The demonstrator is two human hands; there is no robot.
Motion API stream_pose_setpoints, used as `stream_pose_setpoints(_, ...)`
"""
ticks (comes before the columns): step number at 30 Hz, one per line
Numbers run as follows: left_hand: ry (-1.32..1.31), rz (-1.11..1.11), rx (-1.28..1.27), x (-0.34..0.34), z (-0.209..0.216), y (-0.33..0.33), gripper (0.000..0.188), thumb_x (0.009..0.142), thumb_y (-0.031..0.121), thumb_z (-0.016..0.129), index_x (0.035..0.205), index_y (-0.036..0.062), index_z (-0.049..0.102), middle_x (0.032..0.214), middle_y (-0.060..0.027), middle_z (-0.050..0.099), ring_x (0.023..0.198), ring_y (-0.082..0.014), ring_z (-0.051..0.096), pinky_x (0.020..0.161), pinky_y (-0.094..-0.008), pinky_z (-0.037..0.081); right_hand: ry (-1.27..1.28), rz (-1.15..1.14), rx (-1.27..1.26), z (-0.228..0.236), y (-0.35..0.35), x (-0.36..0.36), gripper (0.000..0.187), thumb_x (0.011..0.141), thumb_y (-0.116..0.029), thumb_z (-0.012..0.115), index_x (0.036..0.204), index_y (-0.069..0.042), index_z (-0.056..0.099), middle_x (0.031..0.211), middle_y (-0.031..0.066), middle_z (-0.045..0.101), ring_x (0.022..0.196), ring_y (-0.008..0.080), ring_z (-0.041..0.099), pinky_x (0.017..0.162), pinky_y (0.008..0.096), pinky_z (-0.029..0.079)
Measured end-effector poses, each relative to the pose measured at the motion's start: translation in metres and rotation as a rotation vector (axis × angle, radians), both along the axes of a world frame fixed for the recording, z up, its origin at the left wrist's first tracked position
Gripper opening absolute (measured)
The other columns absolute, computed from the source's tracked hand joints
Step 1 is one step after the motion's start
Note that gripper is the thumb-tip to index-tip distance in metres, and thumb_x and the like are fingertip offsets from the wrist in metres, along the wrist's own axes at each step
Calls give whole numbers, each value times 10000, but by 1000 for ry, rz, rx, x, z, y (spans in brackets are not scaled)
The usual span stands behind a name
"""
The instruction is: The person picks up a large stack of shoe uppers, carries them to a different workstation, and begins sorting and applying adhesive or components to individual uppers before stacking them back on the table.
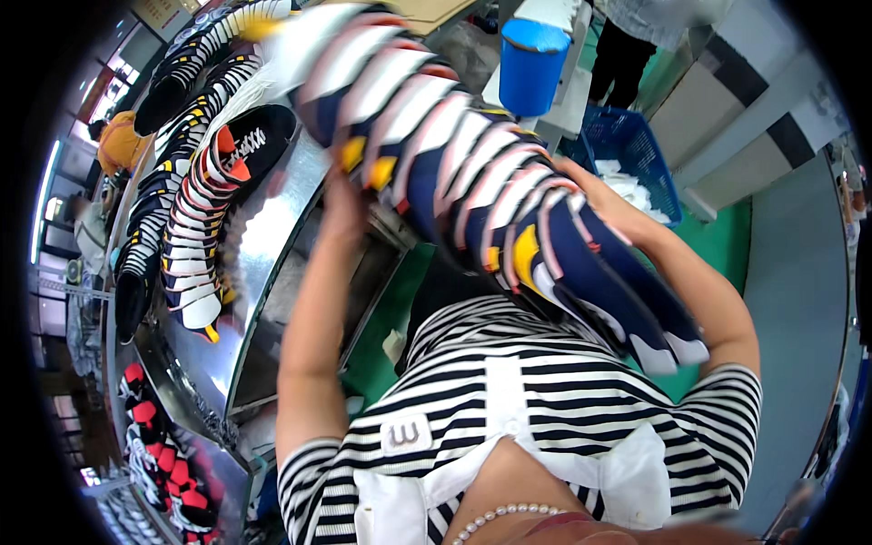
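A long stack of nested shoe uppers, white and navy with orange edging and yellow patches, slants across in front of my chest. My left hand, smeared by motion, is against the stack's near left side, its fingers mostly hidden. Round the right part of the stack curls my right hand, with some fingers out of sight behind it. The upper left end of the stack is blurred. At the left, a curved row of similar shoe uppers lies on a shiny metal table.
More rows of dark striped uppers lie further left. Red, black and white uppers sit at the lower left. A blue bucket stands beyond the stack, near a blue basket holding white scraps. Another person stands at the back.
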State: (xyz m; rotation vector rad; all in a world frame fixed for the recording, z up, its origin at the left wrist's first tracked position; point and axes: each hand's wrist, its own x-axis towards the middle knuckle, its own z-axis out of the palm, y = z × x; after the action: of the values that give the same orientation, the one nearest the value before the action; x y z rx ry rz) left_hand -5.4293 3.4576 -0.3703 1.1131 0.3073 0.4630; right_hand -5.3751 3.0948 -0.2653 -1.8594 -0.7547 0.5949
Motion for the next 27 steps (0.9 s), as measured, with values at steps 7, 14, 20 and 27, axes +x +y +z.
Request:
stream_pose_setpoints(7,786,-788,318,30,-177,-174,813,917,591,147,1389,-65,235,1418,-241,306,1338,-326,277,1099,-340,199,923,-265,561,-17,-80,-65,368,932,-101,460,1290,-24,430,1203,109,536,1097,185,530,978,290,414)
stream_pose_setpoints(14,640,-1404,1407,110,-200,-168,448,868,230,424,1193,-78,438,967,-226,617,832,-331,643,749,-392,522,196,-67,-870,-153,-47,19,1069,620,-613,687,1342,32,233,1119,275,571,1041,390,566,898,415,442)
stream_pose_setpoints(20,766,-1106,1264,148,-132,-142,384,804,135,492,1152,-22,443,791,-152,664,727,-306,656,706,-410,506,81,-69,-1060,-168,-6,31,1111,625,-672,661,1375,-17,169,982,246,624,900,386,620,784,427,498)
stream_pose_setpoints(27,248,-199,443,300,-223,-76,697,771,-78,394,1423,41,179,1305,-141,501,1153,-295,488,953,-307,360,79,101,-1202,-171,31,52,1143,691,-629,634,1392,77,69,867,247,638,805,394,632,709,427,506)
